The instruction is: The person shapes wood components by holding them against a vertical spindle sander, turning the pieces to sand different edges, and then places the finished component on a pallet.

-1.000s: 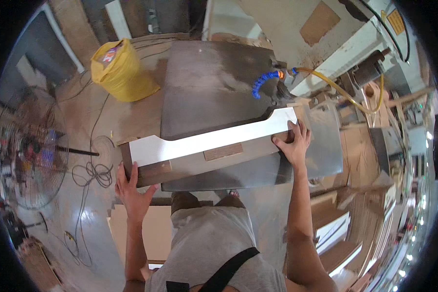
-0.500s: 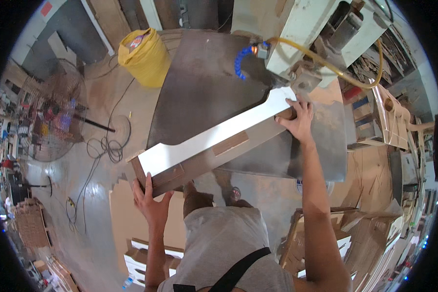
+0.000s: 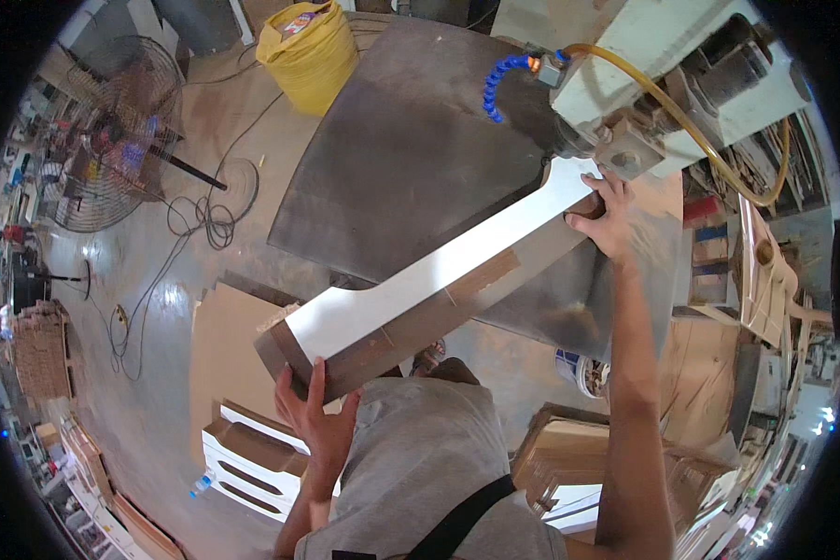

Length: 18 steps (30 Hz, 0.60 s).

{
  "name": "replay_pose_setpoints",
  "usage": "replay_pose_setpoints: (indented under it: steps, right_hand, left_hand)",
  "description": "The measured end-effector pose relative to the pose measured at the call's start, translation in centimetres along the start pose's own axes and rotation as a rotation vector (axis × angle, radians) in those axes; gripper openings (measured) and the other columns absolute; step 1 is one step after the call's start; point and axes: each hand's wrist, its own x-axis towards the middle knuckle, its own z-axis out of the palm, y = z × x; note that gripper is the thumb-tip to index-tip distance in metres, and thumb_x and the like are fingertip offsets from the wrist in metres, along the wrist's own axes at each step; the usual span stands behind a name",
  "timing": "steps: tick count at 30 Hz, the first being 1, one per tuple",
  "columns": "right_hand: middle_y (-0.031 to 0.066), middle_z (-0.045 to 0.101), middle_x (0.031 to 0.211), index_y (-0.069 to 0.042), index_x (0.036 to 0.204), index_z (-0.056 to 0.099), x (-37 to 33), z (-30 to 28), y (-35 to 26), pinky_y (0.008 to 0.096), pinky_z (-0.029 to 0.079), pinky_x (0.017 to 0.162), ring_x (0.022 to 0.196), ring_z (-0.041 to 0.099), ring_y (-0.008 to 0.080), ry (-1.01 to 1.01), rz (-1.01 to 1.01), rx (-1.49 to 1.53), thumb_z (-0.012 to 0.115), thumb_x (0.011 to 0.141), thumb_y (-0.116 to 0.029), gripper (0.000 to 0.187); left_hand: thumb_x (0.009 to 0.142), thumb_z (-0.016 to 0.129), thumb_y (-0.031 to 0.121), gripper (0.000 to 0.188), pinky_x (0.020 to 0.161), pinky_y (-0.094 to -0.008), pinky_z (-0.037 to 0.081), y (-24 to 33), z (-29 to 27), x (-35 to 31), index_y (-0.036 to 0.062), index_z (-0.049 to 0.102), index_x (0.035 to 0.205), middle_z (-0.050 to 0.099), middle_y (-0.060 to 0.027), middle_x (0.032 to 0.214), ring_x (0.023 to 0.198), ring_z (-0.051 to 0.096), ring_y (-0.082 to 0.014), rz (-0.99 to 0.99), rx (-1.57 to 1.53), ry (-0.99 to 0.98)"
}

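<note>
A white panel with a shallow cut-away along its far edge lies flat on a longer brown wooden jig. Both slant from near left to far right. My left hand grips the jig's near-left end, two fingers over its top and the panel's corner, thumb at the near side. At the far end my right hand is closed around a rounded brown grip on the jig, fingertips against the panel. The panel's far tip sits at the machine's spindle head; the cutter itself is hidden.
The dark metal worktable carries the jig's far part. A blue jointed nozzle and a yellow hose hang from the machine. Around stand a yellow sack, a floor fan with loose cable, a bucket and stacked white panels.
The jig and panel have swung steeper, their left end coming nearer my body and the far tip closing on the spindle head. Both hands keep their hold. My view has shifted too.
</note>
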Motion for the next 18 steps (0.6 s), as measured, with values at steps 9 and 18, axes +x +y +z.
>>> replay_pose_setpoints:
  steps: [9, 18]
  right_hand:
    - [0.0109, 0.056, 0.121, -0.011, 0.117, 0.066, 1.2, -0.6, 1.6, 0.0467, 0.029, 0.106, 0.118, 0.041, 0.0347, -0.088, -0.033, 0.075, 0.084, 0.051, -0.032, 0.072]
    - [0.0104, 0.060, 0.115, -0.013, 0.121, 0.065, 1.2, -0.2, 2.6, 0.0439, 0.031, 0.104, 0.114, 0.044, 0.0327, -0.125, 0.022, 0.136, 0.084, 0.051, -0.028, 0.074]
  left_hand:
    - [0.056, 0.093, 0.018, 0.075, 0.101, -0.0551, 0.039, 0.3, -0.1, -3.1, 0.0139, 0.065, 0.126, 0.035, -0.0237, 0.138, 0.126, 0.039, -0.0429, 0.032, -0.046, -0.056]
    - [0.051, 0.095, 0.023, 0.078, 0.098, -0.0530, 0.039, 0.4, 0.1, -4.1, 0.0163, 0.066, 0.123, 0.039, -0.0240, 0.131, 0.122, 0.040, -0.0425, 0.021, -0.084, -0.051]
